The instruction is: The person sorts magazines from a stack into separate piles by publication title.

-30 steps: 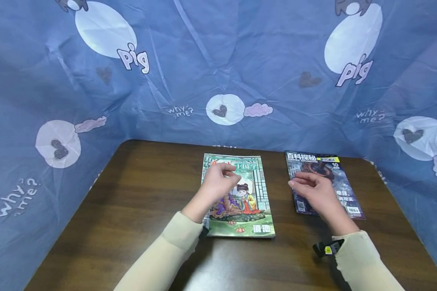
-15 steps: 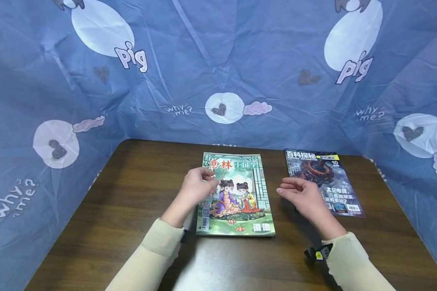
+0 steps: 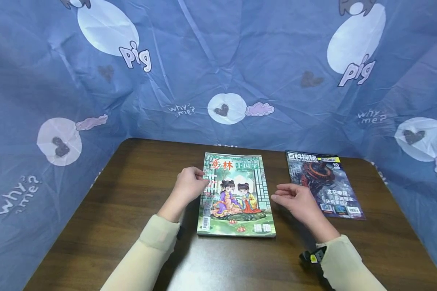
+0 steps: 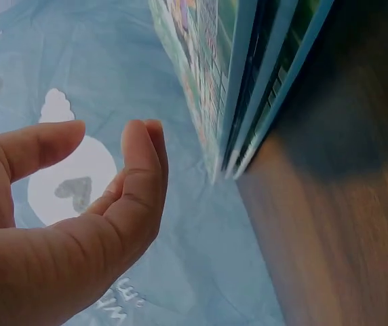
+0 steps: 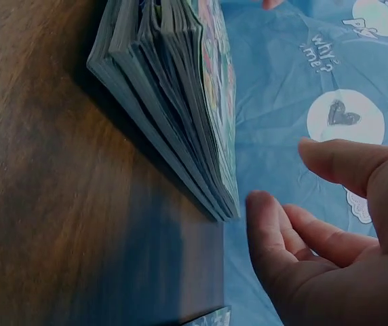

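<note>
A green-covered magazine with two cartoon figures lies on top of a small stack in the middle of the table. Several spines show one above another in the left wrist view, and thick page edges face the right wrist camera. My left hand hovers at the stack's left edge, thumb and loosely bent fingers apart with nothing between them. On the opposite side, my right hand is just off the right edge, also holding nothing, its thumb and fingertips separated.
A dark magazine lies flat at the right, behind my right hand and partly covered by it. The brown wooden table meets a blue printed cloth at the back and sides.
My left hand has shifted left, from over the green cover to its left edge. My right hand has moved left from over the dark magazine toward the stack. The magazines stay put.
</note>
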`<act>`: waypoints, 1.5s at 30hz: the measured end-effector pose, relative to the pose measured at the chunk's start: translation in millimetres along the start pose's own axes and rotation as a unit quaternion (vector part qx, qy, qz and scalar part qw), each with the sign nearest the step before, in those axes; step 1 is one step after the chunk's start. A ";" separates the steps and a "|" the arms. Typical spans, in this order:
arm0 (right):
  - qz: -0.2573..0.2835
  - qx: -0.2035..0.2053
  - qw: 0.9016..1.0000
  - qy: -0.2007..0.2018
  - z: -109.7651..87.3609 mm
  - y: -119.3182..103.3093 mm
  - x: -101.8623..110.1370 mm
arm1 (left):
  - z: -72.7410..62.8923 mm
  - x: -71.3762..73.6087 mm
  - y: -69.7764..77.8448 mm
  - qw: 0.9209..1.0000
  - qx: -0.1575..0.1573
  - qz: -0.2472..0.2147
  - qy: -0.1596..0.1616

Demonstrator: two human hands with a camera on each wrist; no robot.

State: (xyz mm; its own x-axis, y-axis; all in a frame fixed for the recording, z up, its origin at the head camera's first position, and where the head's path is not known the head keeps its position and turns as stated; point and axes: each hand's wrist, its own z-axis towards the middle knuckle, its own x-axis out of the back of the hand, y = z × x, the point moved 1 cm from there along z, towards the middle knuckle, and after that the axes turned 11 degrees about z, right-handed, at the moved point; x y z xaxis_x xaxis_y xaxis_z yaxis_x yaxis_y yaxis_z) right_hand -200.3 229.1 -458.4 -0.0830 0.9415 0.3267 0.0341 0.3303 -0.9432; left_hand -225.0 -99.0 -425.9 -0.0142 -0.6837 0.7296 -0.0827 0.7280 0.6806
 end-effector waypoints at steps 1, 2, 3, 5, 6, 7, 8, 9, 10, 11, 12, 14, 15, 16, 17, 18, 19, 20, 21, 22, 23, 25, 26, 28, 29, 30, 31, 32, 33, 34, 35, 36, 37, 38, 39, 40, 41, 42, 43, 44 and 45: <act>-0.004 -0.002 1.000 -0.004 1.1 0.9 -1.3 | 1.4 0.9 -2.0 1.000 0.004 -0.001 0.000; -0.009 -0.005 1.000 -0.008 2.2 1.6 -2.6 | 2.6 1.2 -4.2 1.000 0.008 -0.005 -0.003; -0.012 -0.008 1.000 -0.011 3.3 2.4 -3.9 | 3.6 1.3 -6.1 1.000 0.012 -0.011 -0.007; -0.021 -0.013 1.000 -0.012 5.4 4.7 -5.8 | 4.9 0.2 -9.7 0.999 0.022 -0.019 -0.019; -0.025 -0.017 1.000 -0.010 6.2 5.6 -6.5 | 5.0 -0.3 -10.8 0.999 0.029 -0.022 -0.025; -0.028 -0.021 0.999 -0.008 7.0 6.6 -7.1 | 5.4 -1.1 -11.7 0.999 0.035 -0.023 -0.028; -0.032 -0.024 0.999 -0.006 7.8 7.3 -7.6 | 5.5 -2.1 -13.0 0.998 0.040 -0.023 -0.032; -0.035 -0.024 0.999 -0.005 8.3 8.1 -7.9 | 5.5 -2.8 -13.6 0.998 0.044 -0.020 -0.036; -0.036 -0.023 0.999 -0.004 9.0 8.9 -8.3 | 5.7 -3.4 -14.4 0.998 0.047 -0.017 -0.039; -0.037 -0.024 0.999 -0.003 9.3 9.2 -8.7 | 6.0 -3.8 -15.2 0.998 0.048 -0.011 -0.041; -0.039 -0.023 0.999 -0.002 9.9 9.6 -8.9 | 6.1 -4.0 -15.9 0.998 0.051 -0.008 -0.044; -0.040 -0.020 0.999 -0.002 10.9 10.3 -9.5 | 7.0 -4.8 -18.2 0.997 0.053 -0.005 -0.049; -0.042 -0.020 0.999 -0.002 11.4 10.4 -9.9 | 7.5 -5.0 -19.2 0.997 0.056 -0.007 -0.052; -0.044 -0.020 0.999 -0.002 12.2 10.7 -10.1 | 8.2 -5.4 -20.5 0.997 0.058 -0.008 -0.054; -0.046 -0.019 0.999 -0.001 13.1 10.8 -10.2 | 9.1 -5.8 -22.1 0.997 0.061 -0.009 -0.055; -0.048 -0.018 0.999 -0.001 14.2 11.2 -10.5 | 9.9 -6.3 -23.7 0.996 0.063 -0.014 -0.056; -0.051 -0.017 0.999 0.000 15.3 11.7 -10.9 | 10.7 -7.0 -25.7 0.996 0.065 -0.016 -0.056; -0.052 -0.015 0.999 0.001 16.4 11.9 -11.5 | 11.3 -7.5 -27.7 0.996 0.067 -0.017 -0.056; -0.053 -0.014 0.998 0.003 17.6 12.3 -12.2 | 11.8 -8.1 -29.6 0.996 0.070 -0.020 -0.057; -0.053 -0.012 0.999 0.003 18.8 12.7 -12.8 | 12.1 -8.8 -31.4 0.996 0.070 -0.020 -0.059; -0.054 -0.011 0.998 0.003 19.8 12.9 -13.4 | 12.4 -9.3 -32.9 0.995 0.073 -0.023 -0.061; -0.054 -0.012 0.998 0.001 21.4 13.1 -14.7 | 12.4 -10.8 -34.7 0.995 0.075 -0.027 -0.067; -0.054 -0.014 0.998 0.002 21.9 13.1 -15.4 | 12.3 -11.6 -35.0 0.994 0.075 -0.031 -0.070; -0.057 -0.018 0.998 0.000 23.1 13.4 -16.0 | 11.8 -13.1 -34.9 0.994 0.075 -0.034 -0.075; -0.059 -0.019 0.998 -0.002 23.5 13.6 -16.2 | 11.7 -13.9 -34.7 0.994 0.076 -0.035 -0.077; -0.061 -0.023 0.998 -0.002 24.0 13.9 -16.6 | 11.4 -14.7 -34.4 0.993 0.076 -0.034 -0.077; -0.062 -0.027 0.998 -0.002 24.6 14.2 -16.8 | 11.3 -15.6 -34.2 0.994 0.076 -0.032 -0.078; -0.063 -0.033 0.997 0.001 25.1 14.5 -17.3 | 11.3 -16.5 -34.0 0.994 0.076 -0.027 -0.077; -0.063 -0.036 0.997 0.000 25.4 14.5 -17.7 | 11.2 -17.5 -34.2 0.994 0.078 -0.024 -0.077; -0.065 -0.039 0.997 -0.001 25.8 14.6 -18.4 | 11.3 -18.5 -34.4 0.994 0.079 -0.021 -0.075; -0.064 -0.042 0.997 -0.002 26.2 14.9 -19.0 | 11.3 -19.3 -34.8 0.994 0.080 -0.019 -0.074; -0.063 -0.046 0.997 0.000 26.5 14.9 -20.0 | 11.3 -20.2 -35.0 0.994 0.079 -0.016 -0.073; -0.065 -0.047 0.997 0.000 26.7 14.7 -20.8 | 11.5 -21.0 -35.2 0.994 0.078 -0.014 -0.070; -0.068 -0.047 0.997 0.001 26.8 14.7 -21.5 | 11.5 -21.7 -35.4 0.995 0.077 -0.012 -0.068; -0.070 -0.046 0.996 0.000 27.0 14.7 -22.1 | 11.4 -22.2 -35.7 0.995 0.076 -0.011 -0.066; -0.074 -0.045 0.996 -0.001 27.1 14.7 -22.8 | 11.3 -22.6 -35.9 0.995 0.075 -0.010 -0.064; -0.076 -0.046 0.996 -0.002 27.0 14.6 -23.3 | 11.1 -22.9 -36.2 0.995 0.076 -0.008 -0.064; -0.079 -0.045 0.996 -0.002 26.9 14.2 -24.0 | 10.9 -23.1 -36.4 0.995 0.075 -0.005 -0.064; -0.084 -0.044 0.995 -0.004 26.8 14.0 -24.3 | 10.7 -23.2 -36.6 0.995 0.075 -0.003 -0.063; -0.086 -0.044 0.995 -0.006 26.7 13.7 -24.8 | 10.3 -23.1 -36.6 0.995 0.076 0.000 -0.064; -0.088 -0.043 0.995 -0.008 26.7 13.4 -25.2 | 10.0 -23.0 -36.6 0.995 0.074 0.002 -0.063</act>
State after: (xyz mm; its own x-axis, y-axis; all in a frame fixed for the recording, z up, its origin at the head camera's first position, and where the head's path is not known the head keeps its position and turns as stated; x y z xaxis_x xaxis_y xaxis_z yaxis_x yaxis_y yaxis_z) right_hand -224.3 208.0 -480.9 -0.1113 0.8680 0.4839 0.1031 0.4944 -0.8631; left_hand -231.6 -110.5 -468.3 -0.1393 -0.6888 0.7115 -0.2281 0.7215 0.6538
